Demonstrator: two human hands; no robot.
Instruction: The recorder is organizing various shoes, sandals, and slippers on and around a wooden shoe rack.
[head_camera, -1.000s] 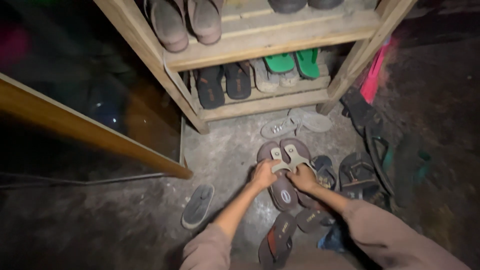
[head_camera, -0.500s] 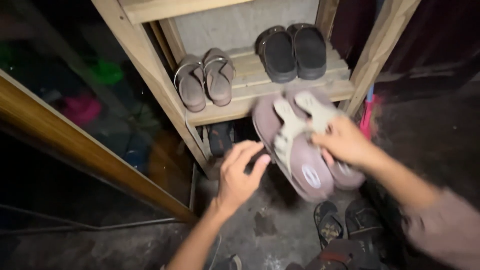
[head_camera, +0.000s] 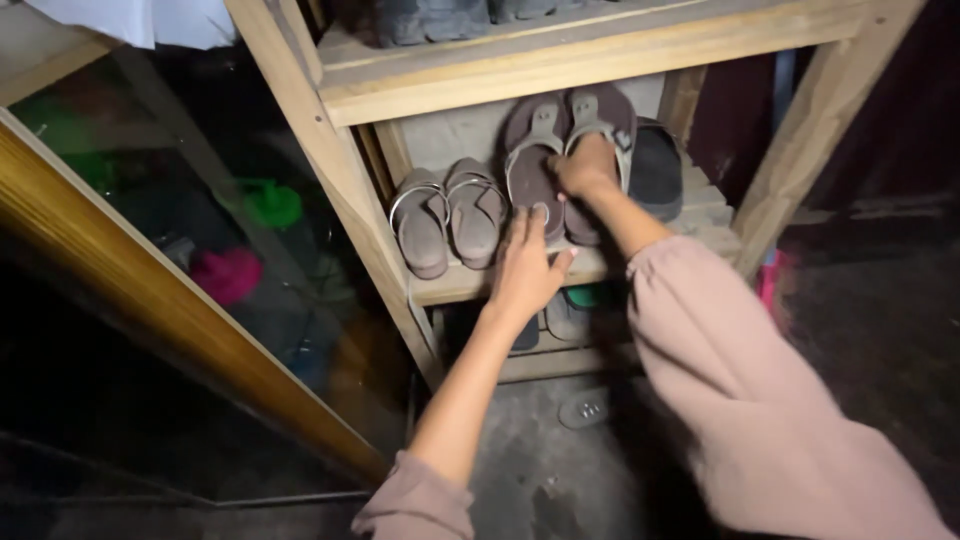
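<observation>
The mauve sandal pair (head_camera: 560, 150) had gone from mid-air onto the wooden shelf (head_camera: 450, 285); right hand (head_camera: 585, 165) still gripped its straps, left hand (head_camera: 525, 265) spread flat against it.

Single head camera looks down, close, onto the wooden shoe rack (head_camera: 560, 70)

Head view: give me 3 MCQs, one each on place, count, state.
1. Where is the mauve sandal pair?
A. middle shelf
B. floor
C. cabinet top

2. How many brown strapped sandals lie left of it?
A. one
B. two
C. four

3. What is the right hand doing?
A. hanging free
B. resting on the sandal straps
C. gripping the post

Answers: 1 A, the pair lies on the middle shelf of the wooden rack. 2 B, two lie side by side. 3 B, it lies on the straps; the left hand touches a heel.
</observation>
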